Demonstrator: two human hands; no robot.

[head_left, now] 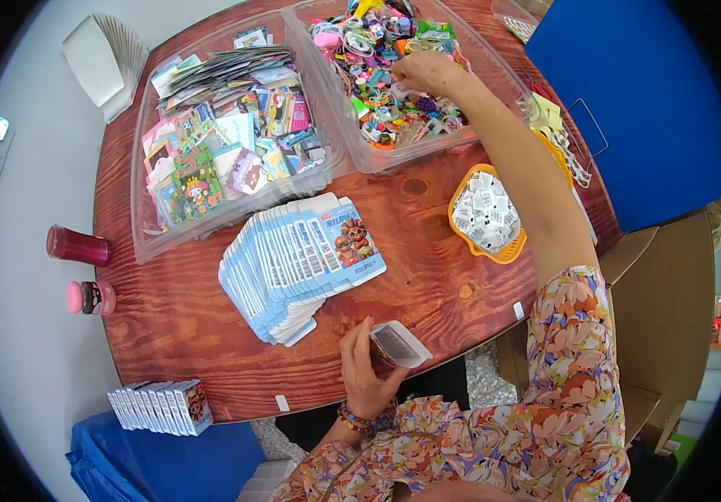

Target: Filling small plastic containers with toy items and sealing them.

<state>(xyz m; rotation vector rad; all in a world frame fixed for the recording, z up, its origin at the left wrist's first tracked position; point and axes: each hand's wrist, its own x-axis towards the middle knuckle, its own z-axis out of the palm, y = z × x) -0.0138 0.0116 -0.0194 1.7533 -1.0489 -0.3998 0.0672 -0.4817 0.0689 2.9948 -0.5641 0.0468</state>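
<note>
Head view, seen from above, took in a round, reddish wooden counter (427, 251) crowded with packing goods. At far left, off the counter's edge, stood a dark red cylindrical bottle (78, 246) and a pink-capped small jar (91, 298), with a stack of white folded cards (108, 65) above them. Near the lower left rim sat a row of small blue and white assembled boxes (161, 407). A clear plastic bin of printed picture cards and packets (228, 134) filled the upper left of the counter, and just below it lay a fanned stack of flat blue and white cartons (298, 263).

Closer to the person, the left hand (366, 372) was curled around a small opened box with a grey flap (397, 345), its fingers grasping the box just above the counter's near edge. Further right, a second clear plastic bin of colourful small trinkets (390, 75) sat at the top, and the right hand (427, 74) reached into it, fingers pinched together among the pieces; what they held could not be made out. An orange tray of small white sachets (488, 214) rested beside the outstretched right forearm, and a blue panel (636, 100) stood at far right.
</note>
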